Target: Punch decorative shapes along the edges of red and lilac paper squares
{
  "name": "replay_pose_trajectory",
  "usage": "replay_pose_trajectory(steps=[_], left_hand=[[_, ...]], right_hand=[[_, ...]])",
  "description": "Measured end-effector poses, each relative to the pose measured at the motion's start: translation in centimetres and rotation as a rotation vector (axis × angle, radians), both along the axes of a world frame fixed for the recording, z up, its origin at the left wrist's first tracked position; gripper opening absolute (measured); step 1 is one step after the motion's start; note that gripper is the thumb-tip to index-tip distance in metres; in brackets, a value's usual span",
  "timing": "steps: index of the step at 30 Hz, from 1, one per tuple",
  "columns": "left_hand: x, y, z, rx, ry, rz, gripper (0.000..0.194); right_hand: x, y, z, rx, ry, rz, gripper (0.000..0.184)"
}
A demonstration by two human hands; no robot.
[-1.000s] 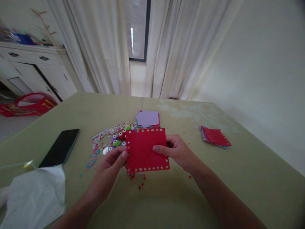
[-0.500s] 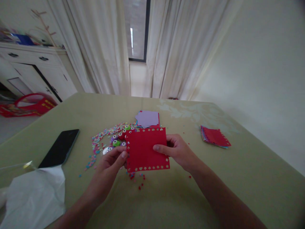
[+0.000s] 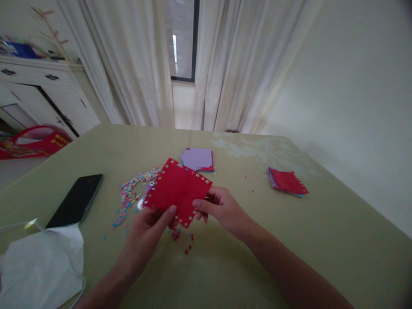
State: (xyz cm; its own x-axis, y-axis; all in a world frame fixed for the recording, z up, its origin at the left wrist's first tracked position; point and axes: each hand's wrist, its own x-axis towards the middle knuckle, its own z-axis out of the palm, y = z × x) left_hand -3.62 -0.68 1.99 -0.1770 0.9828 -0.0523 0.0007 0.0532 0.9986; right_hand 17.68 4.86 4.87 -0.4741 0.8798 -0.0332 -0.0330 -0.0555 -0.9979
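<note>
Both hands (image 3: 180, 214) closed lightly on a tilted red punched card (image 3: 180, 191)

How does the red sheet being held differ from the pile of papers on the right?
The red sheet is held by the left hand and right hand; the pile lies on the table. The red sheet shows only red, while the pile has blue and purple edges too. Both show punched borders.
</note>
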Motion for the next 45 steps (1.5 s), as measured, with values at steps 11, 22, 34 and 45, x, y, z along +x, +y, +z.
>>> replay_pose_trajectory(steps=[11, 22, 34, 45], left_hand=[[-1.4, 1.1, 1.9, -0.018, 0.192, 0.387, 0.026], [-1.3, 1.1, 0.2, 0.066, 0.180, 0.322, 0.037], [-0.8, 1.4, -0.9, 0.026, -0.032, 0.163, 0.035], [-0.8, 1.2, -0.3, 0.022, 0.017, 0.086, 0.034]], right_hand=[[0.0, 1.0, -4.3, 0.731, -0.727, -0.018, 0.049], [-1.1, 1.1, -6.0, 0.913, -0.908, 0.090, 0.046], [-0.7, 1.5, -5.8, 0.745, -0.912, 0.088, 0.028], [-1.9, 0.5, -7.9, 0.059, 0.066, -0.041, 0.035]])
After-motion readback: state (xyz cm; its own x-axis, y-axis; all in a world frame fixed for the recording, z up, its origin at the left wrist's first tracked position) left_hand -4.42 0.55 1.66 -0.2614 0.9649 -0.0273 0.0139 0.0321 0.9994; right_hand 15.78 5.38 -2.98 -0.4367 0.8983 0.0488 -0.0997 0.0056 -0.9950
